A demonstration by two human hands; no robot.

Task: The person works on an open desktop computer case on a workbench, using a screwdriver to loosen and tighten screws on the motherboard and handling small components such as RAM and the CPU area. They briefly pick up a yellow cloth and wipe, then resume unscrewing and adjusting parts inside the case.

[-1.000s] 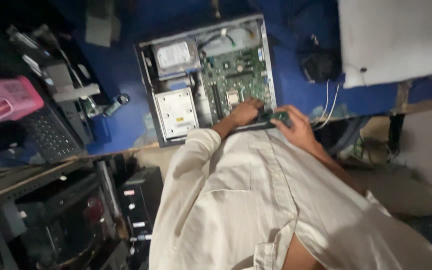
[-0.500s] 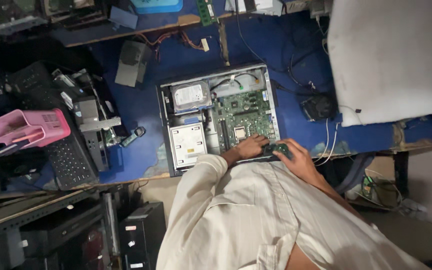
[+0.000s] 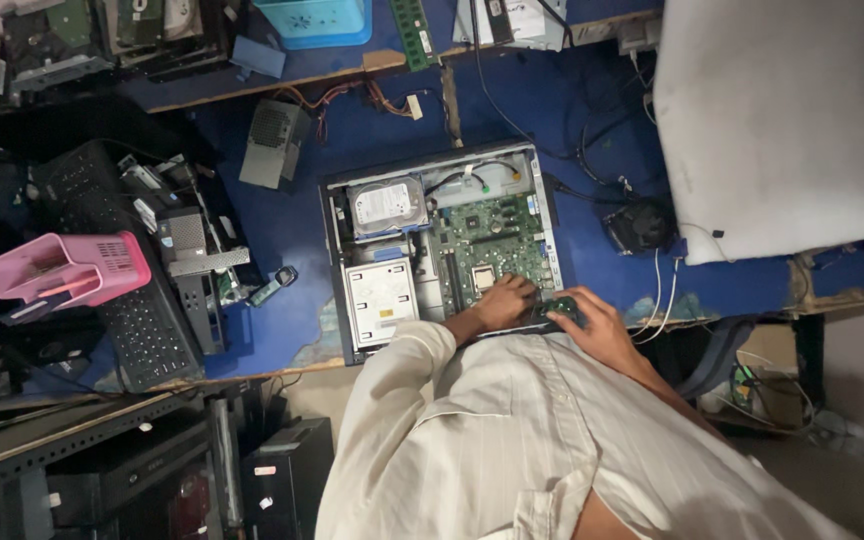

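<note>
Centrally, white-labelled drive [image 3: 386, 206], open computer case [image 3: 337, 270]

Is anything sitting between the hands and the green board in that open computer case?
Nothing visible does. The left hand rests directly on the green board; the right hand grips a small dark part at the open case edge.

pink basket [image 3: 67, 270] | black keyboard [image 3: 147, 330] | teal bin [image 3: 317, 20] | white cushion [image 3: 772, 120]
</note>
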